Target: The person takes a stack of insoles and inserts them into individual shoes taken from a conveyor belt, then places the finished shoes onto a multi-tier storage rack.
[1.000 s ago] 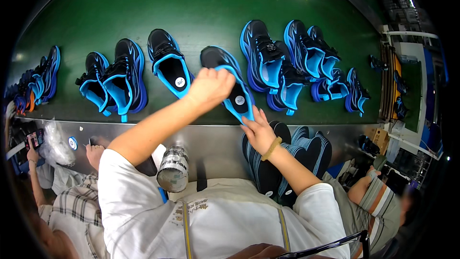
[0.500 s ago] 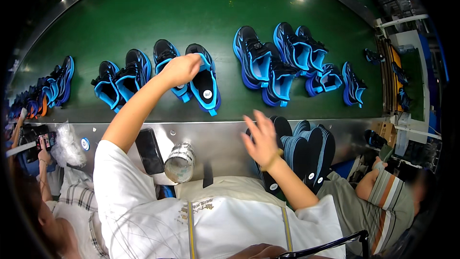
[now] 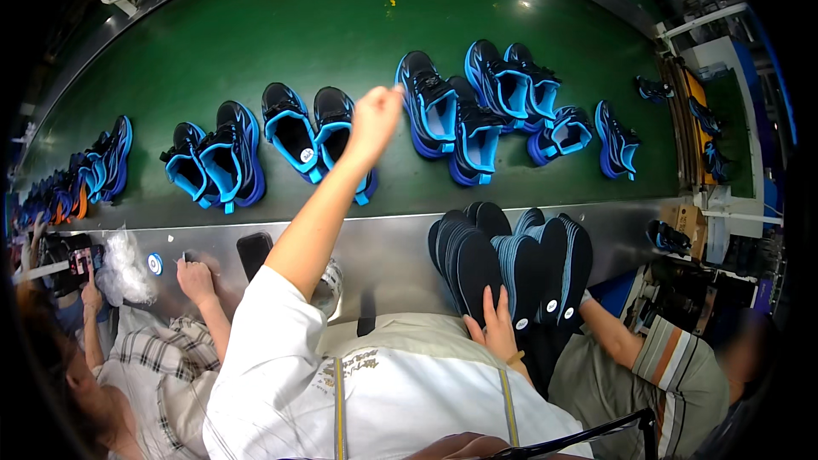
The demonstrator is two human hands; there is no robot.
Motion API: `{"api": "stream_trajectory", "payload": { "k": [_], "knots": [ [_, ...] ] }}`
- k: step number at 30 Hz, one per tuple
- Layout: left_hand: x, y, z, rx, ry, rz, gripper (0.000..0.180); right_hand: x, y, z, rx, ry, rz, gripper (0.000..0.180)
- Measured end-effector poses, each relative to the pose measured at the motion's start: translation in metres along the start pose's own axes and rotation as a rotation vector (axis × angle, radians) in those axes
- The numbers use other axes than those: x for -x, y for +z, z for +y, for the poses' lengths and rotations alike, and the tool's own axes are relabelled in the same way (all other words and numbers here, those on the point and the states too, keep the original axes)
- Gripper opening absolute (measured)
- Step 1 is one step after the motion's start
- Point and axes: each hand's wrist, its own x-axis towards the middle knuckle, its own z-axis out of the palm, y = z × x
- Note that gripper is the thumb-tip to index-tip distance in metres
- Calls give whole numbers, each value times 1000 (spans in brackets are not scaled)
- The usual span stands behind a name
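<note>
Left hand (image 3: 375, 119) extended over green belt (image 3: 256, 34), fingers loosely curled, empty, above black-and-blue shoe (image 3: 341, 132). Right hand (image 3: 494, 328) fingers spread, resting on stack of dark insoles (image 3: 511, 260) at near steel surface (image 3: 392, 243).

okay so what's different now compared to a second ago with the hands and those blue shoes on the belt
The left hand let go of the insole it was pressing into a blue shoe and has lifted off, open. The right hand dropped back to the stack of dark insoles. The shoes slid left on the green belt. The insole stack stayed put.
</note>
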Motion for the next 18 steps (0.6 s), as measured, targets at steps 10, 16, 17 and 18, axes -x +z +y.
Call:
{"api": "stream_trajectory", "payload": {
  "k": [10, 16, 17, 18],
  "knots": [
    [-56, 49, -23, -794, 439, -392, 43, -127, -90, -36, 49, -384, 476, 18],
    [-59, 21, 11, -836, 203, -726, 37, -187, -87, -65, 207, -594, 407, 9],
    [-54, 16, 10, -826, 163, -773, 38, -193, -78, -66, 238, -608, 351, 9],
    [-51, 14, 11, -809, 131, -819, 40, -199, -68, -66, 276, -620, 300, 11]
  ]
}}
